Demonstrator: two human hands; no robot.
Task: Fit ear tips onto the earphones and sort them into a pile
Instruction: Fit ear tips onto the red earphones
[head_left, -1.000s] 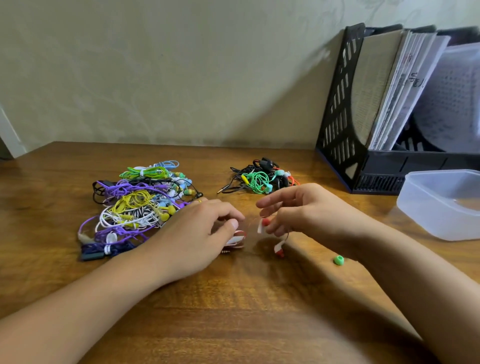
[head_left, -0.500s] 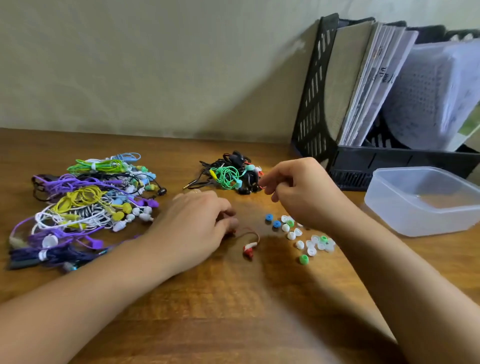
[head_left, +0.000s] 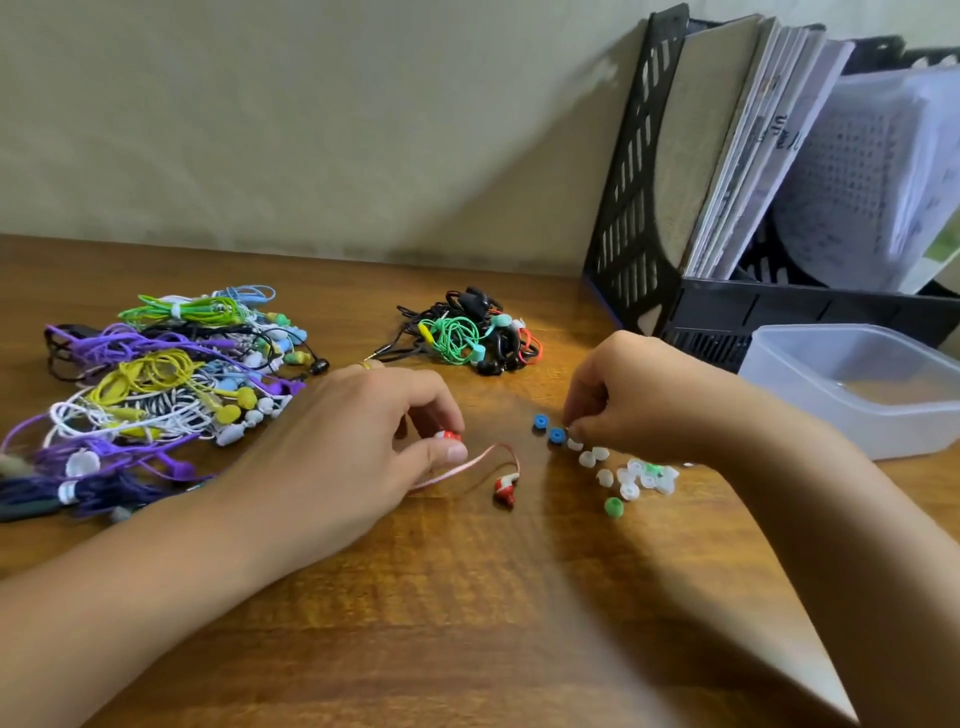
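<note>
A wooden desk runs up to a plain pale wall, seen from my head looking down at my own hands. My left hand rests on the wood, thumb and forefinger pinching one red-and-white earbud; its pink flat cable loops right to the second earbud, which lies loose on the desk. My right hand is curled knuckles-up over a scatter of loose ear tips, mostly clear-white, with two blue ones at its left edge and a green one nearest me; the fingertips press down among them, but I cannot tell whether they hold one. To the far left sits a large pile of coiled earphones in purple, yellow, green and white. A smaller tangle of earphones lies behind my hands. At right stand a black file rack of papers and a clear plastic container.
</note>
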